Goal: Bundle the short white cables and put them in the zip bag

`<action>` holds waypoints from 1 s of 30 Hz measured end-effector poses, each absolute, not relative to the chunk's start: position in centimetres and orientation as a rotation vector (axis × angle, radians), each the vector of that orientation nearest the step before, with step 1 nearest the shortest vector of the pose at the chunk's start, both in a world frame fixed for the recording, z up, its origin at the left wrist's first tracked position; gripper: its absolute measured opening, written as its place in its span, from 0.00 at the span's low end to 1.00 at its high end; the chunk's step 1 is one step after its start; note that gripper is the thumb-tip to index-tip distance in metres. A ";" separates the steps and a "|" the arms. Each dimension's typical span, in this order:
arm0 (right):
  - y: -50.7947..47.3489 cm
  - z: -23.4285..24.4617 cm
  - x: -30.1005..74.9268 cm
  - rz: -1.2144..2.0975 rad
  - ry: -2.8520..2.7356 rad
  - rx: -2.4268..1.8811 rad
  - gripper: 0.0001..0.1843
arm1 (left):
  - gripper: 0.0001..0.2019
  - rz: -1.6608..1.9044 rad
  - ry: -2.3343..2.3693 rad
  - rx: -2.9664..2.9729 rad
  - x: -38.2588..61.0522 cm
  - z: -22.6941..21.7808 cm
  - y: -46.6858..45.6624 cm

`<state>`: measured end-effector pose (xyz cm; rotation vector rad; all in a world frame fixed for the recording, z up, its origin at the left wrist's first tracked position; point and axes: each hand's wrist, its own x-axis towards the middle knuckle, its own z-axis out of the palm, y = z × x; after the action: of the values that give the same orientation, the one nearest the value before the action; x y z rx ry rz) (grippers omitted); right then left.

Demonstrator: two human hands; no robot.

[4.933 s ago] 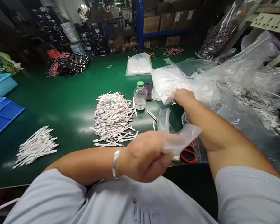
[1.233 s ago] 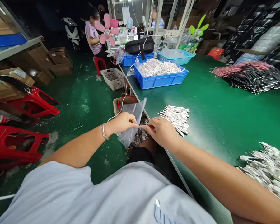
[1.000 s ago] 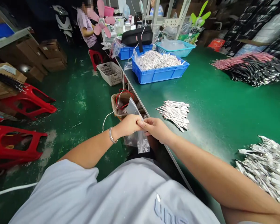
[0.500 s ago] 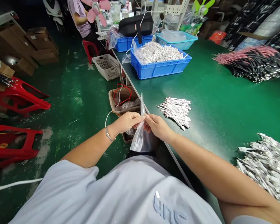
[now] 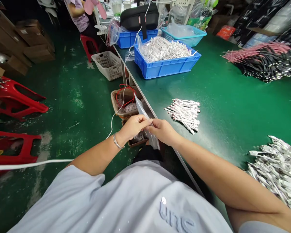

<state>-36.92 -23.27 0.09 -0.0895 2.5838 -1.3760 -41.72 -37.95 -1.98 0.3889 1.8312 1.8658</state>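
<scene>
- Left hand (image 5: pixel 133 127) and right hand (image 5: pixel 165 132) pinch a clear bag (image 5: pixel 141 108) between them.
- Right of the hands, white strips (image 5: pixel 184 113) lie on the bench (image 5: pixel 223 110).

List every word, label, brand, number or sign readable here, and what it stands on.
"une": apparently, in raised lettering on the pale shirt; folds and angle leave the letters uncertain.
Cardboard box: small pale label, too small to read.
Black zip case: tiny red mark, unreadable.
</scene>
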 end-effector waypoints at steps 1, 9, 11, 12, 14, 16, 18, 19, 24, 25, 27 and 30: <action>-23.2 0.0 -37.0 -1.413 2.527 -0.089 0.12 | 0.19 1.875 1.826 0.411 -41.8 -2.0 -37.9; -23.3 -0.9 -37.3 -1.904 1.865 0.125 0.21 | 0.21 1.809 1.970 0.548 -42.5 -2.2 -38.2; -23.4 -0.9 -37.4 -1.926 1.808 0.199 0.19 | 0.21 1.758 2.037 0.586 -42.7 -2.3 -38.2; -23.4 -0.9 -37.5 -1.916 1.814 0.214 0.18 | 0.20 1.734 2.065 0.605 -42.7 -2.3 -38.3; -23.4 -0.7 -37.8 -1.833 1.943 0.187 0.19 | 0.20 1.702 2.114 0.635 -42.8 -2.4 -38.3; -23.4 -0.6 -38.0 -1.570 2.305 0.079 0.21 | 0.19 1.681 2.162 0.659 -42.8 -2.5 -38.4; -23.5 -0.5 -38.2 -1.203 2.689 -0.032 0.22 | 0.19 1.637 2.194 0.692 -42.7 -2.5 -38.4; -23.7 -0.5 -38.4 -1.047 2.821 -0.065 0.21 | 0.19 1.619 2.197 0.710 -42.6 -2.5 -38.3; -23.9 -0.5 -39.4 -0.603 3.056 -0.065 0.15 | 0.18 1.612 2.325 0.630 -42.4 -3.4 -38.2; -23.6 -0.5 -39.6 -0.495 3.091 -0.024 0.15 | 0.18 1.614 2.380 0.580 -42.6 -3.6 -38.5; -22.6 -0.4 -40.2 -0.323 3.132 0.084 0.17 | 0.16 1.604 2.504 0.478 -43.2 -3.7 -39.7; -20.7 -0.2 -40.8 -0.174 3.139 0.186 0.17 | 0.15 1.512 2.738 0.341 -44.4 -3.3 -42.8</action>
<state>-40.82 -20.70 -0.25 0.1859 3.1393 -0.1738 -44.40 -42.76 -3.28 0.3407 2.7382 1.5123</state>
